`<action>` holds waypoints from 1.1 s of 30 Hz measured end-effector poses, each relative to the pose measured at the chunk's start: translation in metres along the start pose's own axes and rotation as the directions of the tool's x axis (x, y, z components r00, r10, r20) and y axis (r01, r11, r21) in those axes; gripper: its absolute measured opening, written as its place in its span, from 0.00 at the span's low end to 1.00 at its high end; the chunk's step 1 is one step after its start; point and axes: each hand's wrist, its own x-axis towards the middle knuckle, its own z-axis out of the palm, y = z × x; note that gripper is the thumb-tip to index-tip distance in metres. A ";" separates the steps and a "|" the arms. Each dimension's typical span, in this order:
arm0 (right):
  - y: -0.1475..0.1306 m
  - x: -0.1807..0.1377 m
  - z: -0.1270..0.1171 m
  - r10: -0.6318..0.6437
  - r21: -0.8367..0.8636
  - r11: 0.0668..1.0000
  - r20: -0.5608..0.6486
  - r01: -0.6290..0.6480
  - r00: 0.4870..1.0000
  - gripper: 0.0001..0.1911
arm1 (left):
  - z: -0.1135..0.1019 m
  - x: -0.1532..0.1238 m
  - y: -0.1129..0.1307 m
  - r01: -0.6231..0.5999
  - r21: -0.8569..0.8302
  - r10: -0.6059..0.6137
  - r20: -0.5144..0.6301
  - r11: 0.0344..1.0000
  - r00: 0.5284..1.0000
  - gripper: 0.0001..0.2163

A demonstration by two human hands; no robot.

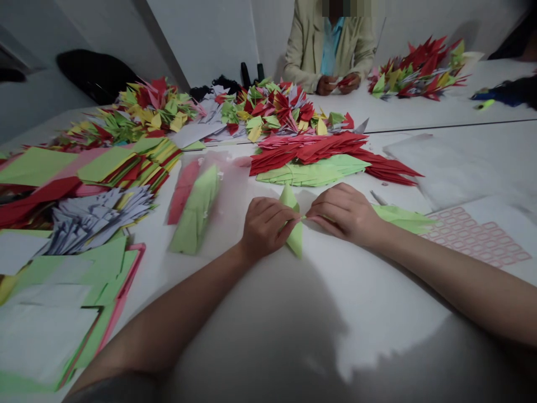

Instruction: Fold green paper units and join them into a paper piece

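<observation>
Between my hands, above the white table, is a light green folded paper piece (296, 242) with pointed ends up and down. My left hand (271, 226) pinches it near its middle, thumb and fingers together. My right hand (342, 215) is closed, its thumb and fingertips meeting at a small green tip of the same paper beside the left fingertips. Just beyond the hands lies a row of green folded papers (314, 170), with red folded papers (335, 148) fanned out behind it. More green folded paper (400, 218) lies partly behind my right wrist.
To the left are a plastic sleeve (230, 201) with green and red papers, grey folded papers (96, 218) and green sheets (94, 280). Piles of colourful folded paper (277, 106) stand farther back. A sheet with red outlines (474, 235) lies right. Across sits a person (306, 56) holding red paper.
</observation>
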 end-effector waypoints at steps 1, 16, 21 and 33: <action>0.000 0.001 -0.001 -0.006 -0.009 1.000 0.006 0.006 1.000 0.06 | 0.000 0.000 0.000 0.000 0.007 0.000 0.004 1.000 1.000 0.01; 0.000 0.002 -0.001 -0.010 -0.018 1.000 0.056 0.011 0.998 0.07 | 0.000 -0.001 -0.001 -0.022 -0.055 0.023 0.023 0.998 0.999 0.04; -0.002 0.002 0.000 0.034 0.027 0.999 0.048 -0.035 0.998 0.06 | -0.002 0.001 0.000 -0.005 -0.074 0.008 0.044 0.997 0.999 0.05; -0.006 0.001 0.003 0.063 0.124 0.990 0.058 -0.070 0.996 0.05 | 0.000 0.000 0.002 -0.012 -0.053 0.015 0.060 0.999 0.998 0.03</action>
